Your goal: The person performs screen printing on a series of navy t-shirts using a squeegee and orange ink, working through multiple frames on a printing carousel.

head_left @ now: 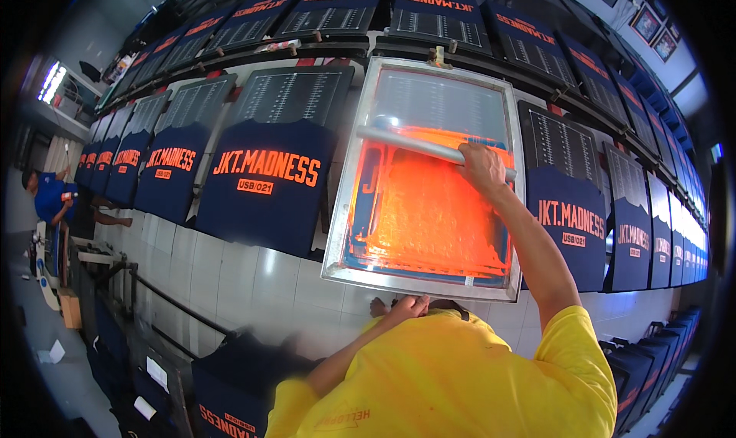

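Note:
My right hand [484,168] is wrapped round the right part of a long metal squeegee [410,144], which lies slantwise across a screen-printing frame [517,143]. Below the squeegee, bright orange ink [437,208] covers much of the mesh; its upper part looks pale and see-through. Closed fingers of my left hand [412,307] are at the near rim of the frame, and their tips are partly hidden. Under the mesh a dark board and navy cloth show through. To the left lies a navy T-shirt [264,216] with orange lettering on a board, and another navy T-shirt [567,246] lies to the right.
Rows of printed navy shirts on boards curve away to both sides, with a second row [441,13] beyond a dark rail [330,49]. A metal railing [180,304] and dark shirts are at the lower left. Someone in blue [54,196] sits far left.

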The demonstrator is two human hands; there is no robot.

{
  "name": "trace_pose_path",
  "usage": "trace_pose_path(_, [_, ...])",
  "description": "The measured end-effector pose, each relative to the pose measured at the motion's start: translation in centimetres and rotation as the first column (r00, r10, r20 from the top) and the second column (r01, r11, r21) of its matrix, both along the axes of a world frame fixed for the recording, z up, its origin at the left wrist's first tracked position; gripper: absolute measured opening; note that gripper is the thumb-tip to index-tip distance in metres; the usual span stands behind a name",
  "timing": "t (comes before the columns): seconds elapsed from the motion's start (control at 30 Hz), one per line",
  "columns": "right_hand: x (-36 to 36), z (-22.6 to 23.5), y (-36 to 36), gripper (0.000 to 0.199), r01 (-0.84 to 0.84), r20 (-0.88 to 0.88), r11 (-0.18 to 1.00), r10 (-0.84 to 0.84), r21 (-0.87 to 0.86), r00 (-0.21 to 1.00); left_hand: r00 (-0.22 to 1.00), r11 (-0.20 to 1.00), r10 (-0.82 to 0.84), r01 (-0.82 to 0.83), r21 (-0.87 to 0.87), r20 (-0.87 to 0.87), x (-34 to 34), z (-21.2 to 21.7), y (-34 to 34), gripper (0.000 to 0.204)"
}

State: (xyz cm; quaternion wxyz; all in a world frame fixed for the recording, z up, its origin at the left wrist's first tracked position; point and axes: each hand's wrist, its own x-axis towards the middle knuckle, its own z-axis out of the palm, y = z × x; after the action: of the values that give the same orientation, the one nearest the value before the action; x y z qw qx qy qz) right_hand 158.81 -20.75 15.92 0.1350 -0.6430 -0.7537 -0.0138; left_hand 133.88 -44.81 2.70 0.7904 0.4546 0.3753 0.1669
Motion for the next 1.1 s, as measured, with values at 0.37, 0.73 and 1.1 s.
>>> trace_pose_path(0.37, [-0.2, -0.6, -3.0, 0.021, -0.116, 0.054, 0.987, 0.123, -0.107, 0.991, 0.994, 0.99, -0.079, 0.086, 0.108, -0.072, -0.4, -0.1, 0.4, 0.048])
trace_pose_path(0.73, [-4.4, -0.1, -17.0, 0.023, -0.186, 0.02, 0.983, 0.186, 0.0, 0.982, 0.996, 0.996, -0.081, 0.082, -0.023, 0.029, -0.6, -0.5, 0.8, 0.046])
trace_pose_path(1.1, [-2.2, 2.6, -19.8, 0.032, -0.027, -0.098, 0.999, 0.023, -0.038, 0.995, 0.988, 0.872, 0.01, 0.067, -0.486, 0.155, -0.7, 2.1, 1.4, 0.036])
